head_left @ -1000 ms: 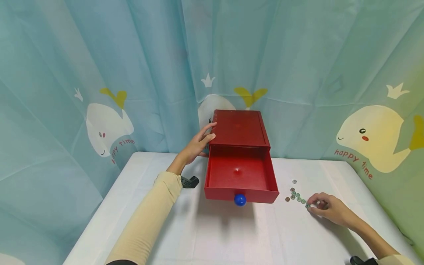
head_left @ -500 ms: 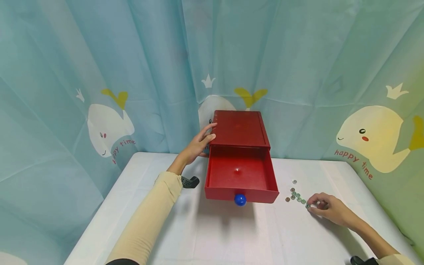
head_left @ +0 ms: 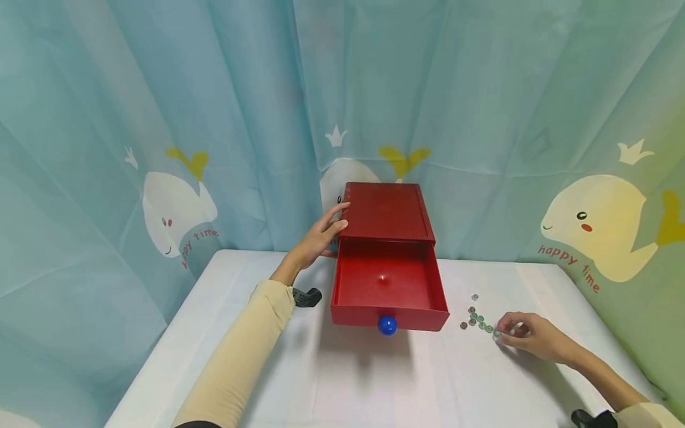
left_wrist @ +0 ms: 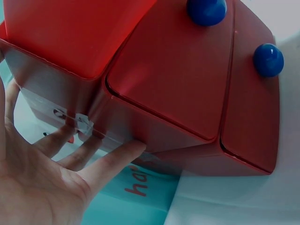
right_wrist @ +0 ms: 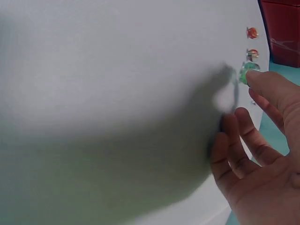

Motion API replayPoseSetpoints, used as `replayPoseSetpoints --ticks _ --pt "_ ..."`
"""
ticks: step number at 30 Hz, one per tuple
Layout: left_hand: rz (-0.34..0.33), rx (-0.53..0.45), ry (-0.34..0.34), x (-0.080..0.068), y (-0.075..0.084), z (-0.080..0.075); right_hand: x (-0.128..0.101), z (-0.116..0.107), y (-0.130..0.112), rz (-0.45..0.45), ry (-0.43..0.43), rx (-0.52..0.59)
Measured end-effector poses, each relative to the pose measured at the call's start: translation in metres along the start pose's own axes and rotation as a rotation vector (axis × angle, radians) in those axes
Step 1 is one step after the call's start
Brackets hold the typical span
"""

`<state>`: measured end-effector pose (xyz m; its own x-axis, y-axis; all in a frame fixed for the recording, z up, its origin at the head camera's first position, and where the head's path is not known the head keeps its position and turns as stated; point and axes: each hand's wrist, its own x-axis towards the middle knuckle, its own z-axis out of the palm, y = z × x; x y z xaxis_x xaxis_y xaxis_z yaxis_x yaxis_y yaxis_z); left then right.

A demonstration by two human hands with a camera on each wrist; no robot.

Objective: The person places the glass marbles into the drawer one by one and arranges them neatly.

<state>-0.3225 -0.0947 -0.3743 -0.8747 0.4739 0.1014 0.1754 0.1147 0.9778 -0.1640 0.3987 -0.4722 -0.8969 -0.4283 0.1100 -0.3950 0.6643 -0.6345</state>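
Tabletop (head_left: 407, 392): left hand (head_left: 314, 241) wide, right hand (head_left: 535, 339) around bead (right_wrist: 243, 76); left-wrist-only lower drawers (left_wrist: 171, 70).

The red drawer unit (head_left: 386, 209) stands, top drawer (head_left: 369, 289) open; small glassy beads (head_left: 481, 326) lie to its right.

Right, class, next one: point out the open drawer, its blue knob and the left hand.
Drawer (head_left: 385, 292): head view, on its bare inside floor.
Knob (head_left: 387, 325): head view, middle of the ball.
Left hand (head_left: 313, 242): head view, on the back of the hand.
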Motion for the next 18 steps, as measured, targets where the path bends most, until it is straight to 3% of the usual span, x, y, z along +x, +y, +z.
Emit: replayPoseSetpoints --ticks 8,18 --pt "-0.014 -0.008 0.008 -0.002 0.001 0.001 0.001 -0.017 -0.009 -0.012 -0.013 -0.056" --pt "-0.007 0.003 0.009 -0.002 0.000 0.001 0.007 -0.034 -0.023 -0.134 0.012 -0.114"
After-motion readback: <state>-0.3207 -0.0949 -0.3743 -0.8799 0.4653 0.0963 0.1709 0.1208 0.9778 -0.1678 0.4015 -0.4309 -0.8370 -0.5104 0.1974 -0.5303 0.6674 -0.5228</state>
